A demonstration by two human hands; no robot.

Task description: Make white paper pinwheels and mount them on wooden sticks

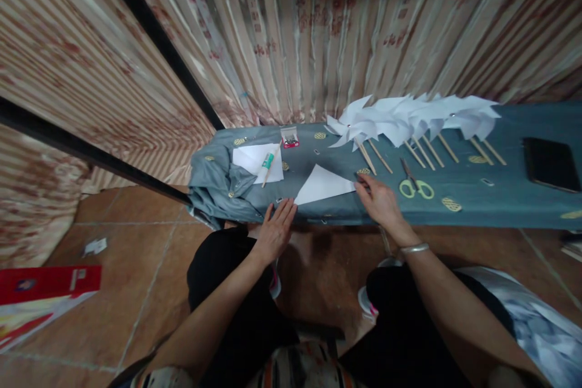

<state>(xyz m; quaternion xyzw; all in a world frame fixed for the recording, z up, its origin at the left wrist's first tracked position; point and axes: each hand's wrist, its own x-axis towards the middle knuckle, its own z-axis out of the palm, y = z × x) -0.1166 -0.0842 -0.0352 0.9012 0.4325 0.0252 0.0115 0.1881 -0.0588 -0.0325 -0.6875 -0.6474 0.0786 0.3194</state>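
Observation:
A folded sheet of white paper (322, 187), roughly triangular, lies on the cloth-covered bench between my hands. My left hand (278, 227) rests flat at its left corner, fingers stretched out and touching the edge. At the right-hand point of the paper, my right hand (379, 201) pinches the tip between thumb and fingers. Just right of that hand lie scissors (414, 187) with yellow-green handles. On the left, a glue stick (267, 161) and a thin wooden stick (265, 180) lie on a stack of white paper (248, 157).
Several white paper pinwheels (409, 121) on wooden sticks lie along the back of the bench. A small packet of metal pieces (290, 138) sits behind the paper. A dark phone (551, 163) is at the right. Striped curtains (318, 30) hang behind; a black pole (159, 42) stands left.

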